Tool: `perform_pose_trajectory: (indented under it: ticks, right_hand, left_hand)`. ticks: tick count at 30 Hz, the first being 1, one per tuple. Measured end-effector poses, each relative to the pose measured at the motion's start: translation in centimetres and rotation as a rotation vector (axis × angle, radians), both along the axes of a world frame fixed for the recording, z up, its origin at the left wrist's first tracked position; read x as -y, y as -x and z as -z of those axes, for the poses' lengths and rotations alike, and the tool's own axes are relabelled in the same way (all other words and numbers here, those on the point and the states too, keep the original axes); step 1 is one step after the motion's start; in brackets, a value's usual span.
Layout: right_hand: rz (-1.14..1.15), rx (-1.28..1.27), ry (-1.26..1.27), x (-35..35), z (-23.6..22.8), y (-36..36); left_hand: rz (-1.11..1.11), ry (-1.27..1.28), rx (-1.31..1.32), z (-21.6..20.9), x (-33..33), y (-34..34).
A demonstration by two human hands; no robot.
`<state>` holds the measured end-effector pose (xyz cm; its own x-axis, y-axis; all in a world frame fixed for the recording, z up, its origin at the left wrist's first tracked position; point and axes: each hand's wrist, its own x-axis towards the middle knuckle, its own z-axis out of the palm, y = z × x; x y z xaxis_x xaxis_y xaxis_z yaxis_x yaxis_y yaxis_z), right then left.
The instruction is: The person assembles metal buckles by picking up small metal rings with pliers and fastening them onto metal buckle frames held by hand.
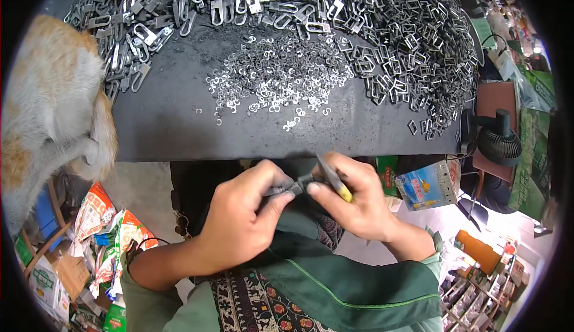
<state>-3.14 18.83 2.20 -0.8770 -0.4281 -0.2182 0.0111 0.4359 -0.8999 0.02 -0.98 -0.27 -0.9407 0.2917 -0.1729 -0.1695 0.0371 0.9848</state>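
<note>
Your left hand was closed, thumb against forefinger, on a small metal part, held just off the near edge of the table. The part looked dark grey to black, narrow, with paler glints; full outline hidden by your grip. Your right hand was curled round a grey, pointed tool with a yellow section.

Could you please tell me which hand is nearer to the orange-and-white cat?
Left. The left hand is rightward of the cat, across a gap; the right hand is farther rightward.
</note>
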Motion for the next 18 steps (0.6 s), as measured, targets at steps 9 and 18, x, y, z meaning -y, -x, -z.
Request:
perform_pose_trajectory:
  ticks: [9, 18]
  right_hand:
    - [-0.174, -0.654, -0.584, -2.0, -2.0, 3.9]
    - [-0.347, -0.823, -0.937, -2.7, -3.0, 6.6]
  left_hand:
    - [0.064, -0.371, 0.438, 1.1, 1.1, -0.1]
    - [0.03, -0.514, 0.525, 1.1, 2.0, 0.4]
